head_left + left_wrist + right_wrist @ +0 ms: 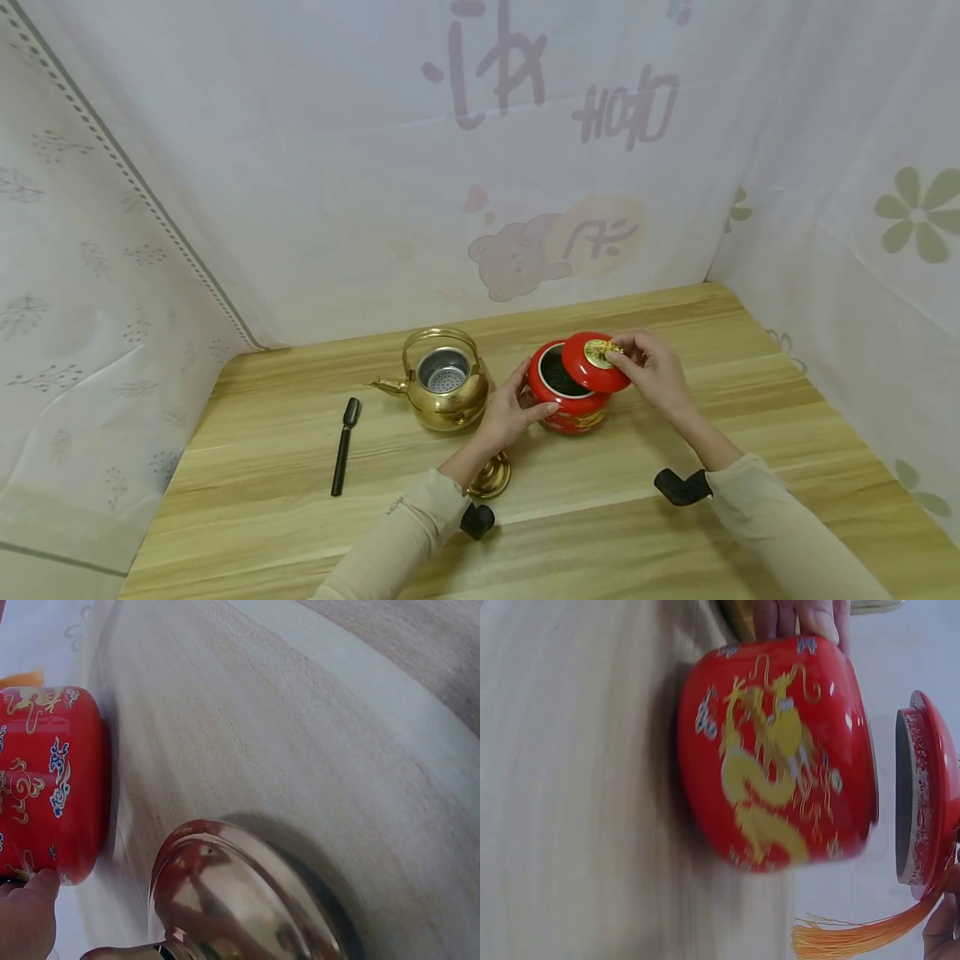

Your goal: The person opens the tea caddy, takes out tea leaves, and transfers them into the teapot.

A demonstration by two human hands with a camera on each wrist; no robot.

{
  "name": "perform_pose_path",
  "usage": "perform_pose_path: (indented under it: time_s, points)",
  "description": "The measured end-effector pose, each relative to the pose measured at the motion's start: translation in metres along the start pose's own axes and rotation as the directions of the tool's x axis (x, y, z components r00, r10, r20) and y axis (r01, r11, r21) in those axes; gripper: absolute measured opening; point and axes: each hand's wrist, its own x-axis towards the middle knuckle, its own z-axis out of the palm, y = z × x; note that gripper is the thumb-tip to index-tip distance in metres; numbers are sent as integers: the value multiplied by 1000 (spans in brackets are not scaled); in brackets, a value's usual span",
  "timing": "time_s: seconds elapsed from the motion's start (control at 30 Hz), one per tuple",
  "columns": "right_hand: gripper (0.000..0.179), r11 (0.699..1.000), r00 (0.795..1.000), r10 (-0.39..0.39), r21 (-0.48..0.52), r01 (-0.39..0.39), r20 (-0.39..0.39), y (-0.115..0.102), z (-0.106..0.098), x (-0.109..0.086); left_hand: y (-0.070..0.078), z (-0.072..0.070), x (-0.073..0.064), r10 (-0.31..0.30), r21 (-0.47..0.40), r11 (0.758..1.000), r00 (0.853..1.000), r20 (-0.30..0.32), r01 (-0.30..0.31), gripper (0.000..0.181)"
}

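Note:
A red lidded jar with gold dragon decoration stands on the table, its white-rimmed mouth showing dark contents. My left hand grips the jar's left side, thumb in front. With my right hand I pinch the gold knob of the red jar lid. The right wrist view has the lid raised apart from the jar's rim, an orange tassel hanging from its knob. Under my left wrist lies a round gold kettle lid, seen larger in the left wrist view.
Left of the jar stands a gold kettle, uncovered, with a perforated metal strainer inside and its spout pointing left. Farther left, a dark scoop lies on the wooden table. Printed cloth hangs behind and at both sides.

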Motion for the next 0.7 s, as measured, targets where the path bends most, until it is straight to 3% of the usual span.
perform_pose_path:
  time_s: [0.17,0.43,0.7]
  points:
    - [13,999,998,13,-29,-14,-61,12,-15,-8,-4,-1,2,-17,-33,999,1000,11,17,78]
    - [14,998,986,37,-53,-46,-162,30,-44,-25,-31,-1,13,-11,-8,1000,1000,-7,11,82]
    - [13,976,984,79,-188,-110,-162,43,-56,-42,-32,0,13,0,-5,1000,1000,-2,0,82]
